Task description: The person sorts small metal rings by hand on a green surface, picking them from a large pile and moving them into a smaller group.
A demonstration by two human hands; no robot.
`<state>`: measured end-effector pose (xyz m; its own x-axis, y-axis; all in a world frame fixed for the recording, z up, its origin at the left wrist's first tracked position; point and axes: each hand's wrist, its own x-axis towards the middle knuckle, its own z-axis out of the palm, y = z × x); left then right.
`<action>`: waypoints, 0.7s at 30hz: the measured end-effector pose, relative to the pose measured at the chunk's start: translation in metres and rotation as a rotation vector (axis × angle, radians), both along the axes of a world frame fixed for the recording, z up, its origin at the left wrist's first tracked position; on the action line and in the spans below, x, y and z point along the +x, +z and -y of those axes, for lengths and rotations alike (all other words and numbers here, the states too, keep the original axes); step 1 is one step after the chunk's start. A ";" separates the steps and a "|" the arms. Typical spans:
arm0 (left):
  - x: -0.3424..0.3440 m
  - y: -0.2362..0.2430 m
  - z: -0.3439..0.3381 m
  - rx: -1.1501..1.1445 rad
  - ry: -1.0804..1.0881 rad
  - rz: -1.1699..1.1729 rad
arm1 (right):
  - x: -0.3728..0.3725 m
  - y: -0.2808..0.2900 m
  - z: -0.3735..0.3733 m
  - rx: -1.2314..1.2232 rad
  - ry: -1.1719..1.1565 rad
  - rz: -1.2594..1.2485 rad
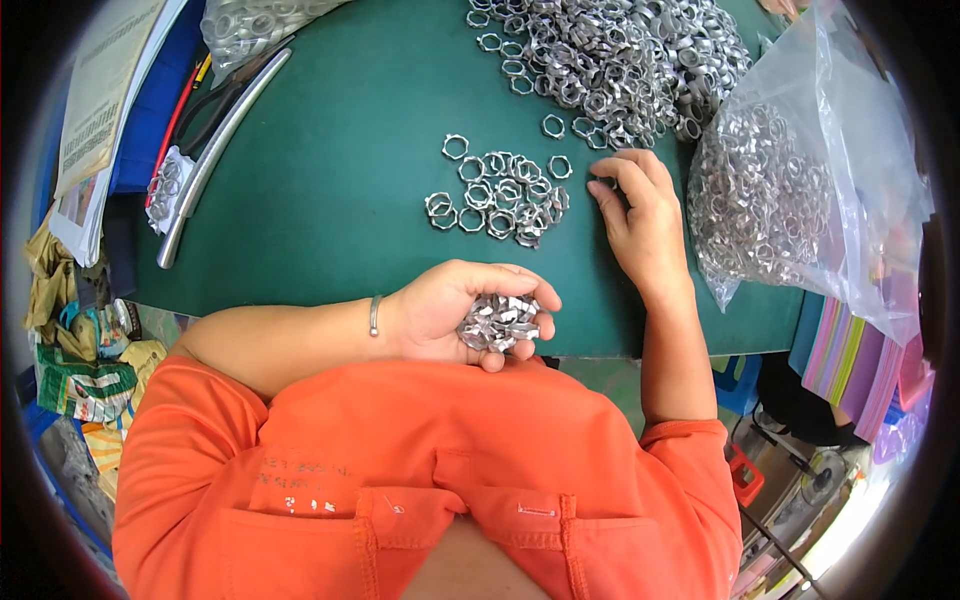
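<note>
My left hand (450, 315) is cupped, palm up, over the near edge of the table, its fingers curled around a handful of silvery metal rings (498, 322). Further right, my right hand (640, 205) rests low over the green tabletop, thumb and forefinger bent toward each other in a pinch. A small dark bit shows between those fingertips, too small to make out. Just left of them lies a loose group of octagonal-looking metal rings (505, 195), some overlapping. One single ring (560, 167) sits closest to my right fingers.
A big heap of metal rings (630, 60) covers the far right of the green table (330, 170). Beside it stands a clear plastic bag (765, 190) of rings. A long metal bar tool (215, 165) and papers (105, 120) lie at left. Colored folders (850, 365) hang right.
</note>
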<state>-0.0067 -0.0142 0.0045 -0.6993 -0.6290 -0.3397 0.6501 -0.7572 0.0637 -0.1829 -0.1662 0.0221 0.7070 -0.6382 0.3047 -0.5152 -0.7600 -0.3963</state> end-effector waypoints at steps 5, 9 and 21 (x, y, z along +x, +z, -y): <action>-0.004 -0.002 0.001 0.043 0.018 -0.047 | 0.015 0.002 -0.002 0.041 0.104 0.025; -0.001 -0.004 0.001 0.043 0.037 -0.095 | 0.007 -0.002 0.004 0.059 0.079 0.087; 0.001 -0.004 0.000 -0.005 0.019 -0.039 | 0.000 0.010 -0.016 0.243 0.247 0.013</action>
<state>-0.0060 -0.0142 0.0006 -0.6996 -0.6442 -0.3093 0.6666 -0.7442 0.0423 -0.1826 -0.1502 0.0318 0.8460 -0.5036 0.1750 -0.3214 -0.7436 -0.5863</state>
